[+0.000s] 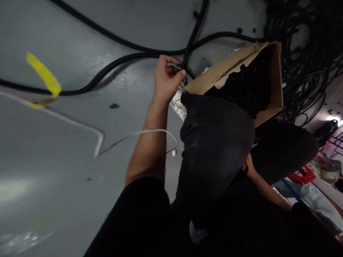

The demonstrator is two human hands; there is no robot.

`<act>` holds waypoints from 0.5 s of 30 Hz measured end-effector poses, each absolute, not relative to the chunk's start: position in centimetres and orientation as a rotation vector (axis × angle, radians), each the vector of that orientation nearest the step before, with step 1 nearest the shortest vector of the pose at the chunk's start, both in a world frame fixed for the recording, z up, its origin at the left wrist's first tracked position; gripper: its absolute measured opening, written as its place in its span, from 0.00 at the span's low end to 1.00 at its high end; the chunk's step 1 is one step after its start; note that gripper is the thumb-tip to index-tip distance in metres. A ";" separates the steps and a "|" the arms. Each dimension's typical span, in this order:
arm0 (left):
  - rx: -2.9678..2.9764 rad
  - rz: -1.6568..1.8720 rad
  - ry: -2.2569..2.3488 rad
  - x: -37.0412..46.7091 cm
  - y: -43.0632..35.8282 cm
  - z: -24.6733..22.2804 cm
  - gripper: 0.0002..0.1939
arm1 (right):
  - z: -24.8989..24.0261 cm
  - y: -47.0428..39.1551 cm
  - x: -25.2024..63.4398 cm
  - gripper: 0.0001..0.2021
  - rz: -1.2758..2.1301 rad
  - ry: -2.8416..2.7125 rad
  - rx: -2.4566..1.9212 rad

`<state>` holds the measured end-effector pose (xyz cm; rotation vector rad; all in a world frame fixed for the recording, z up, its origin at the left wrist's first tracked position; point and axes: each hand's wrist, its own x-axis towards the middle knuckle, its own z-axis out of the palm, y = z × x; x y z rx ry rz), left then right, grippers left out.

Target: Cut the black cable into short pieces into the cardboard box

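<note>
My left hand (170, 76) reaches down to the grey floor, fingers curled and thumb pressed in. It pinches a thick black cable (195, 32) at the lower end of its visible run. A small dark piece shows at the fingertips, too blurred to name. Just right of this hand stands an open cardboard box (227, 67) full of small black pieces (249, 87). My right hand (247, 164) is mostly hidden behind my bent knee (217, 135); only the part near the wrist shows, with a dark and orange band, and its fingers are out of sight.
Other black cables (107, 34) run across the floor (53, 142). A thin white cord (66, 119) with yellow tape (44, 73) lies at left. Coiled black cables (300, 53) pile up behind the box. A red object (302, 175) is at far right.
</note>
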<state>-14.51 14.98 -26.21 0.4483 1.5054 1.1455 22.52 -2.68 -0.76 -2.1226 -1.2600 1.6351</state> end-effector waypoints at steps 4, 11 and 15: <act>0.817 0.965 1.001 -12.7 16.0 -20.1 0.41 | -1.0 -2.7 21.0 0.41 1.663 -1.223 -2.076; 0.947 0.797 1.197 -13.7 16.9 -20.3 0.39 | -0.6 -3.2 19.4 0.28 1.701 -1.069 -2.056; 1.029 0.464 1.500 -17.9 12.5 -19.5 0.31 | -0.6 -3.6 19.0 0.30 1.836 -0.801 -1.928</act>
